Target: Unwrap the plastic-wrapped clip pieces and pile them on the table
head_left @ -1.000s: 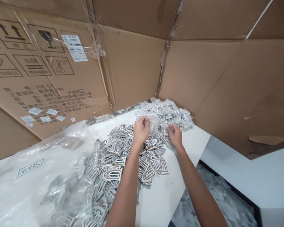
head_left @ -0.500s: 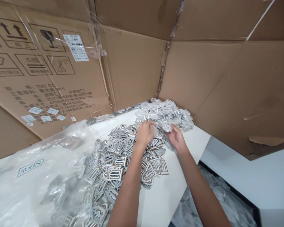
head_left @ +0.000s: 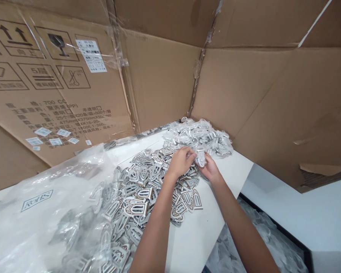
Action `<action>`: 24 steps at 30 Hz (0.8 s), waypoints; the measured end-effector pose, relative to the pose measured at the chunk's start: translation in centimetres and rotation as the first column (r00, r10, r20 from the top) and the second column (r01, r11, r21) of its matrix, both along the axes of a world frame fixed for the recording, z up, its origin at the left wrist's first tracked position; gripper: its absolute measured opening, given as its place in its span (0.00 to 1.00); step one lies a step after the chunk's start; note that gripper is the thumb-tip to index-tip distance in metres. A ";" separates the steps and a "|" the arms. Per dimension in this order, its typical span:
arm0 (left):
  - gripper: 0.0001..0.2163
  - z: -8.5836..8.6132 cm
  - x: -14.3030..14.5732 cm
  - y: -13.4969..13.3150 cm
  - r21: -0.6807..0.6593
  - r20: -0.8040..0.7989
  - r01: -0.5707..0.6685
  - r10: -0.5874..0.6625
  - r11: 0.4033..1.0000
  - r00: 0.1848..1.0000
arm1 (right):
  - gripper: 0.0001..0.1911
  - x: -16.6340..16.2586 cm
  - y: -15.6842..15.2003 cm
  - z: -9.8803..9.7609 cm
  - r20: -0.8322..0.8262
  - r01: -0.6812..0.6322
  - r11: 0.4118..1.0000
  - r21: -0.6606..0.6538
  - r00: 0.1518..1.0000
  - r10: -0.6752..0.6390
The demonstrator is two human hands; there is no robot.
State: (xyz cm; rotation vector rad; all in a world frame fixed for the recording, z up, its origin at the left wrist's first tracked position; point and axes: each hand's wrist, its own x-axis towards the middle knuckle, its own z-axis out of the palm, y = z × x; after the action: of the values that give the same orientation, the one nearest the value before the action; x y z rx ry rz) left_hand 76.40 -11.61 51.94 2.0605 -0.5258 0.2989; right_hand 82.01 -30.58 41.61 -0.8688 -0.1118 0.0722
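Note:
A small clear plastic bag (head_left: 200, 157) with a white arched, window-shaped piece in it is held up between my two hands. My right hand (head_left: 210, 169) grips it from the right, fingers behind and thumb at its edge. On the bag's left side, my left hand (head_left: 182, 161) has its fingers pinched together at the bag's edge. Below my hands spreads a pile of loose arched window-shaped pieces (head_left: 138, 208), white and grey with brown scroll patterns. Just beyond my hands lies a heap of similar pieces in clear bags (head_left: 213, 138).
Tall cardboard walls (head_left: 161, 79) enclose the back of the white table (head_left: 194, 242). A large clear plastic bag (head_left: 65, 178) printed "ROHS" covers the left side and part of the pile. Low at the right, a black-rimmed container (head_left: 287, 235) holds translucent plastic bags.
My left hand has moved right, closer to my right hand. The bagged piece has turned more upright between them, and my right hand has shifted slightly down.

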 end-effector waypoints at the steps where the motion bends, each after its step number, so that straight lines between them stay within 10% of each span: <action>1: 0.08 0.0 0.0 0.0 -0.005 0.010 -0.006 0.006 1.000 1.000 | 0.13 0.0 0.1 0.1 0.010 0.027 1.000 -0.001 1.000 -0.027; 13: 0.05 0.1 0.1 -1.7 -0.337 0.008 -0.164 0.177 0.927 0.984 | 0.18 0.0 0.4 0.9 0.052 0.100 0.994 -0.048 0.994 -0.097; 24: 0.23 -0.7 1.1 -1.5 -0.689 -0.329 -0.279 0.053 0.669 0.943 | 0.38 -1.7 1.4 1.9 0.235 0.050 0.926 -0.375 0.971 0.043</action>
State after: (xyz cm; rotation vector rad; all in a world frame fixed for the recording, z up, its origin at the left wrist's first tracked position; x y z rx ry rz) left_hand 77.46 -13.13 51.27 1.3143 -0.0008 0.2585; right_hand 80.33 -29.23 43.54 -1.2646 -0.3316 -0.0166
